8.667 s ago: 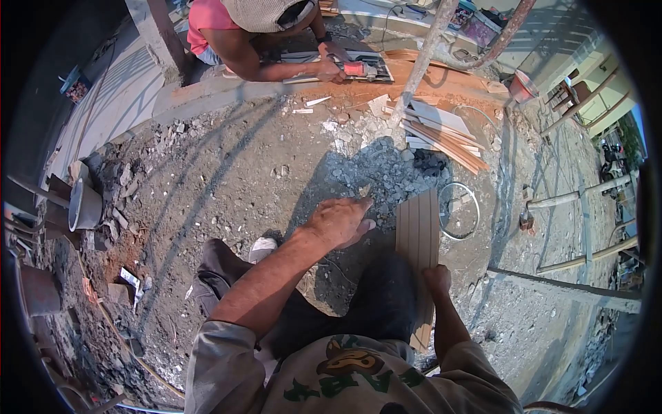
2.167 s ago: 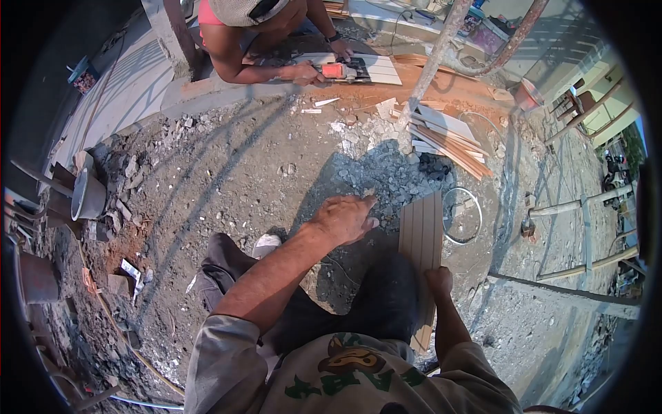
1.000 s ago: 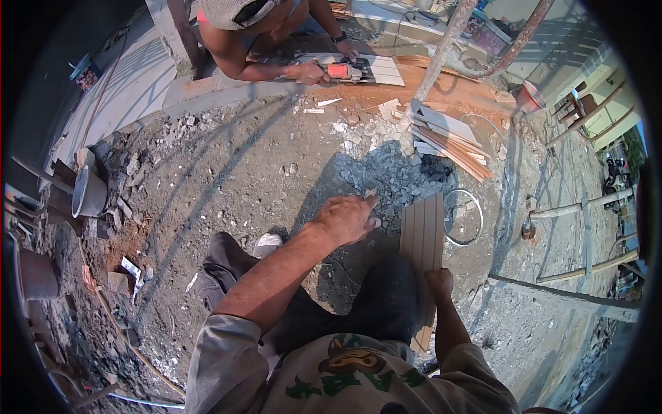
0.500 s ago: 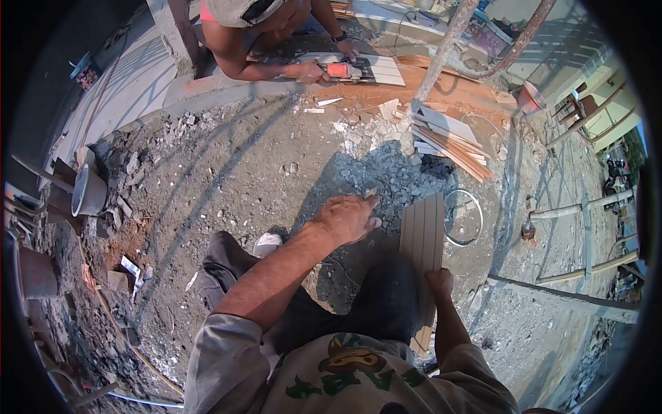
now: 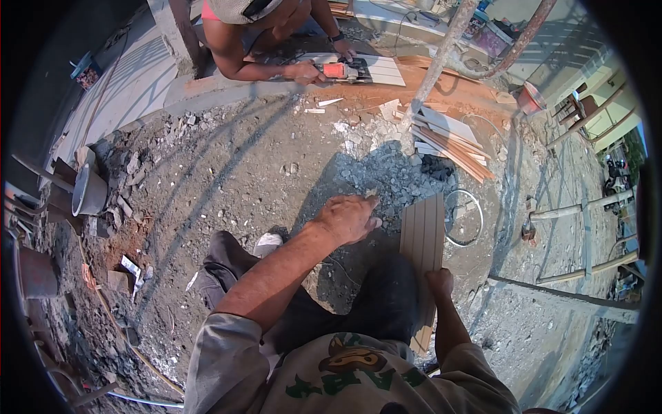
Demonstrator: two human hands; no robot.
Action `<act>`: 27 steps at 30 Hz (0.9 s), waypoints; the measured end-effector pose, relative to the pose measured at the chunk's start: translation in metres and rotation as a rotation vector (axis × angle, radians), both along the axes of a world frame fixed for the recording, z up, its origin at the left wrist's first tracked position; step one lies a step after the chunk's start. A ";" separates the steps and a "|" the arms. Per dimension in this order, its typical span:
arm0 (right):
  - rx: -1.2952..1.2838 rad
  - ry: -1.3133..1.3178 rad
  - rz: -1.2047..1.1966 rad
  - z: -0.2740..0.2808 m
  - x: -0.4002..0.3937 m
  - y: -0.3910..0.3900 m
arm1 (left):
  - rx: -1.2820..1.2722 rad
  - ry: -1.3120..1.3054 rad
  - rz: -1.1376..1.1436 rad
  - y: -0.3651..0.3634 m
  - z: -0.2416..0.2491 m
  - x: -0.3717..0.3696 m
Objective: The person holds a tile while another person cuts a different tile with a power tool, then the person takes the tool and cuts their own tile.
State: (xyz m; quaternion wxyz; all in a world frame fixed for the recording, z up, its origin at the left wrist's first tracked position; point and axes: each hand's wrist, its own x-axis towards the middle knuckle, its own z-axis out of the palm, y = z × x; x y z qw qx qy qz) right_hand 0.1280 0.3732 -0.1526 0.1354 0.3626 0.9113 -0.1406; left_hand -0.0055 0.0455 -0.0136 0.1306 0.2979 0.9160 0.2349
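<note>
My left hand (image 5: 347,219) reaches out above the broken ground in front of my knees, back of the hand upward. Its thumb and index finger are apart, with nothing plainly held; the other fingers are partly hidden. On the right, my right hand (image 5: 439,281) grips the edge of a long brown grooved tile (image 5: 422,231), which stands tilted beside my right knee. Across from me, a crouching co-worker (image 5: 238,48) holds a red angle grinder (image 5: 336,71) against a pale grooved tile (image 5: 386,70) on the ledge.
Stacked tile pieces (image 5: 452,134) lie by a slanted pole (image 5: 441,58). Near my tile are rubble (image 5: 386,172) and a white ring (image 5: 478,231). Buckets (image 5: 89,190) stand at left, another bucket (image 5: 529,99) at right. A hose (image 5: 127,338) crosses the lower left ground.
The co-worker's angle grinder has shifted slightly to the left along the pale tile. Both my hands and the brown tile look unmoved.
</note>
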 end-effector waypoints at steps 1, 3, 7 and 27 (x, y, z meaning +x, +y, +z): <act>-0.001 0.000 -0.001 0.001 0.000 0.000 | -0.006 -0.008 0.001 0.000 0.001 0.000; -0.005 -0.002 -0.005 0.001 -0.001 0.000 | -0.002 -0.008 -0.001 0.001 -0.001 -0.001; -0.004 0.012 0.000 -0.005 0.001 0.003 | -0.009 -0.017 -0.001 0.000 0.001 0.000; 0.006 0.026 0.013 -0.007 0.001 0.006 | -0.005 -0.019 0.004 0.000 0.000 -0.001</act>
